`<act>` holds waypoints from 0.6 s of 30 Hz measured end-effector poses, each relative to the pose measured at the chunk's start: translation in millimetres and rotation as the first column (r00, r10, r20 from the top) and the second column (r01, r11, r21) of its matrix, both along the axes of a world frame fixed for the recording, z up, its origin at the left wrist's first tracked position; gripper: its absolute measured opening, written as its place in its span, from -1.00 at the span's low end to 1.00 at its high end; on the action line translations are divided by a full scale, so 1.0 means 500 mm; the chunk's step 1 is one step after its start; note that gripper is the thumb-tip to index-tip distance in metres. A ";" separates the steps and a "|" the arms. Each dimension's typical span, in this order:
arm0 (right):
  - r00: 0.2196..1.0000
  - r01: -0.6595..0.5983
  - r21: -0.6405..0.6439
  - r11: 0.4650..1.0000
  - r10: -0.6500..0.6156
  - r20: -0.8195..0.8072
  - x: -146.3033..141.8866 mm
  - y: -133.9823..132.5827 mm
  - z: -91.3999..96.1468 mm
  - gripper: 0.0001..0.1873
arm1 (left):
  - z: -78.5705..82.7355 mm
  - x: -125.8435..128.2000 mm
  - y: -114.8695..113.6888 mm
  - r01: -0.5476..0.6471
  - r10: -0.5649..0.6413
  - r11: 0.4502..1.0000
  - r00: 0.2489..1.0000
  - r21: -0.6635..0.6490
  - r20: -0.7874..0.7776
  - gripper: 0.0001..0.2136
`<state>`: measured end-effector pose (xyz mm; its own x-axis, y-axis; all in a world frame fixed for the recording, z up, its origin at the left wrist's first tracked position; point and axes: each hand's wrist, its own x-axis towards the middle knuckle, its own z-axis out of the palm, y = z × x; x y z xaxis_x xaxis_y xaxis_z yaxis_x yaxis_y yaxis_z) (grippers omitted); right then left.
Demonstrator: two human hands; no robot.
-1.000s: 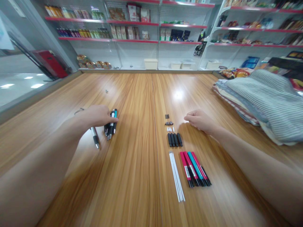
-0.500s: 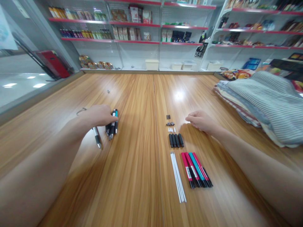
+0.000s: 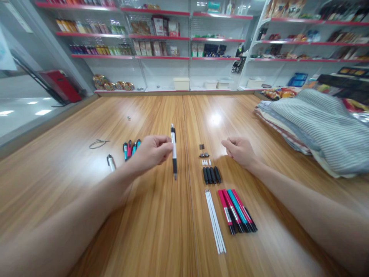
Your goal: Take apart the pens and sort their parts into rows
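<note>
My left hand [image 3: 152, 153] pinches a white ballpoint pen [image 3: 173, 148] with a black clip and black grip, its tip pointing down above the table. Behind that wrist lie several pens with teal, pink and black parts [image 3: 125, 151], partly hidden by my arm. Another white pen [image 3: 110, 162] lies left of them. My right hand [image 3: 240, 152] rests on the table with fingers curled closed, nothing visible in them. Left of it sit springs [image 3: 201, 146], silver cone tips [image 3: 204, 155], small white pieces [image 3: 206, 162] and black grips [image 3: 211, 175]. Nearer are white refills [image 3: 215, 221] and pink and teal barrels [image 3: 236, 211].
A thin looped cord [image 3: 98, 144] lies at the left of the wooden table [image 3: 161, 231]. Farther back is a small metallic bit [image 3: 128, 117]. Folded striped cloth [image 3: 314, 123] is piled at the right edge. Stocked shelves [image 3: 161, 37] stand beyond the table.
My left hand has lifted one white pen out of the bunch and carried it right, towards the table's middle seam. My right hand stays curled in much the same place. The view has tilted slightly.
</note>
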<state>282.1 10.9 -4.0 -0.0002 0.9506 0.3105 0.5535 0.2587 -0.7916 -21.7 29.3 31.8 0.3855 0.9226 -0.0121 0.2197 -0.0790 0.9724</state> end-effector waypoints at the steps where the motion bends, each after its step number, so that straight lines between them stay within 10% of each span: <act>1: 0.999 -0.030 0.039 0.999 0.031 -0.019 -0.010 -0.007 -0.001 -0.54 | -0.014 0.026 -0.019 0.034 -0.027 0.997 0.995 -0.069 0.096 -0.75; 5: 0.964 -0.252 0.393 0.884 0.196 0.178 -0.057 -0.054 0.010 -0.76 | -0.048 0.085 -0.078 0.157 -0.055 0.937 0.949 -0.312 0.312 -0.73; 8: 0.746 -0.606 0.487 0.629 0.237 0.623 -0.085 -0.089 0.032 -0.49 | -0.053 0.082 -0.083 0.188 -0.076 0.936 0.933 -0.297 0.352 -0.74; 10: 0.596 -0.723 0.417 0.551 0.192 0.780 -0.095 -0.103 0.046 -0.46 | -0.057 0.070 -0.070 0.170 -0.065 0.947 0.932 -0.273 0.356 -0.74; 18: 0.522 -0.762 0.408 0.503 0.104 0.846 -0.099 -0.107 0.065 -0.56 | -0.074 0.055 -0.035 0.110 0.046 0.942 0.894 -0.317 0.445 -0.79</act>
